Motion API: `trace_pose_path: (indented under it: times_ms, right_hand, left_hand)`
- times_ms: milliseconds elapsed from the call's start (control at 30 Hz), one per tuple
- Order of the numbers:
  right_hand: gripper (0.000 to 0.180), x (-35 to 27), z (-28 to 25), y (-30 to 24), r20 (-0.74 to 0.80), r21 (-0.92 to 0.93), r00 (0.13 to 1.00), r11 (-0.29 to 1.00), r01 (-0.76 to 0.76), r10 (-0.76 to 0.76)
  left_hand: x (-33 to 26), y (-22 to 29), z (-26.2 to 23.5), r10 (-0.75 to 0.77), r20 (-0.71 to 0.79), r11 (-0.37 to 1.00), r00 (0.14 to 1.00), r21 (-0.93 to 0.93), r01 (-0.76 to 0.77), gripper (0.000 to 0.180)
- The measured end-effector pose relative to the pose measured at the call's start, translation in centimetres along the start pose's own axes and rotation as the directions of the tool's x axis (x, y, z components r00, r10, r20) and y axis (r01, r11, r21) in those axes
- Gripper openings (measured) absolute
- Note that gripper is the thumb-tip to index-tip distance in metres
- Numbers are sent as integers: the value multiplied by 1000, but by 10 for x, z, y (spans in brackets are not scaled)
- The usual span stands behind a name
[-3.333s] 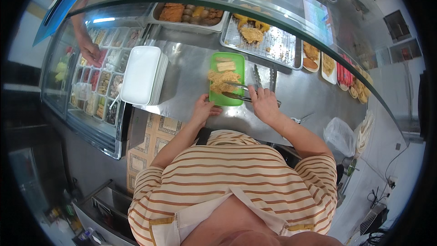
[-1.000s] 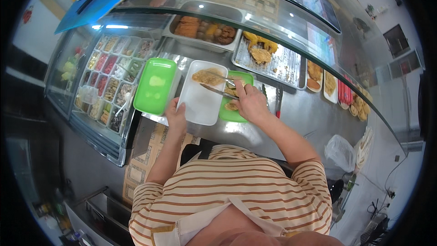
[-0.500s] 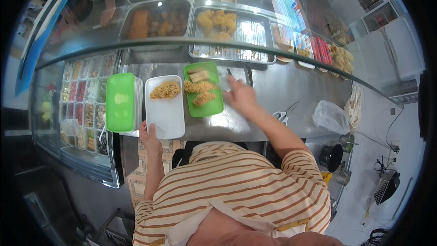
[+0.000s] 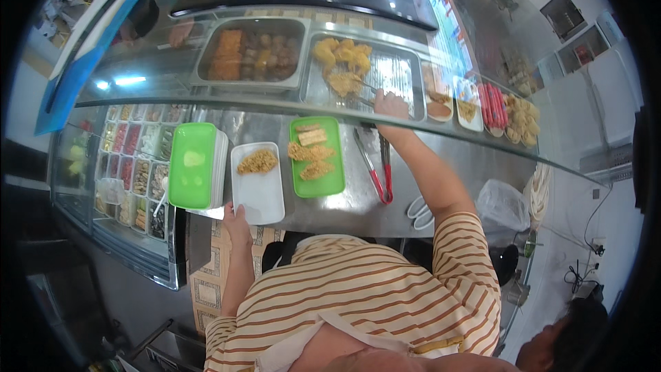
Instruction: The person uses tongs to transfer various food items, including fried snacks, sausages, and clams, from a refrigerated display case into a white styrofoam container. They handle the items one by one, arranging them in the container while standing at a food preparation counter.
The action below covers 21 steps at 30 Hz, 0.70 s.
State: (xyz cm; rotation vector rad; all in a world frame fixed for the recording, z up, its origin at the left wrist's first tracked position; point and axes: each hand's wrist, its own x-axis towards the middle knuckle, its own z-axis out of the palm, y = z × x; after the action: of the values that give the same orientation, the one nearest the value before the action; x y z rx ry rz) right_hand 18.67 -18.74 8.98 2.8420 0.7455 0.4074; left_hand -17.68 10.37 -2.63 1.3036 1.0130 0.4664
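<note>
While the left hand rested on the near edge of the white tray, fingers curled onto its rim in a light hold, the right hand was stretched out under the glass guard toward the steel pan of fried pieces. That right hand was closed around the handles of metal tongs, whose tips pointed at the golden fried pieces heaped in the left part of the pan; whether the tips pinched a piece could not be told. A mound of fried noodles lay at the far end of the white tray, which sat on the steel counter between a stack of containers with a green lid on the left and a green tray on the right. Several flat fried slabs lay on the green tray. Just beside it to the right, red-handled tongs lay on the counter untouched. Behind the glass, a second pan held darker fried food, and small compartments of toppings ran along the left side.
</note>
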Motion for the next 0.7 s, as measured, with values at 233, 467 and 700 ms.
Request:
trace_pose_path:
  times_ms: [233, 467, 700]
  right_hand:
    - [21, 16, 33, 8, -92, -66, 992, 995, 78, -84]
    - [23, 9, 21, 17, -119, -65, 991, 997, 46, -53]
    - [22, 3, 21, 23, -164, -107, 986, 994, 3, -21]
  left_hand:
    - [30, 25, 8, 110, 71, 956, 991, 267, -125, 19]
    - [43, 33, 16, 107, 127, 904, 986, 400, -150, 24]
    - [51, 45, 30, 63, 138, 930, 988, 352, -108, 14]
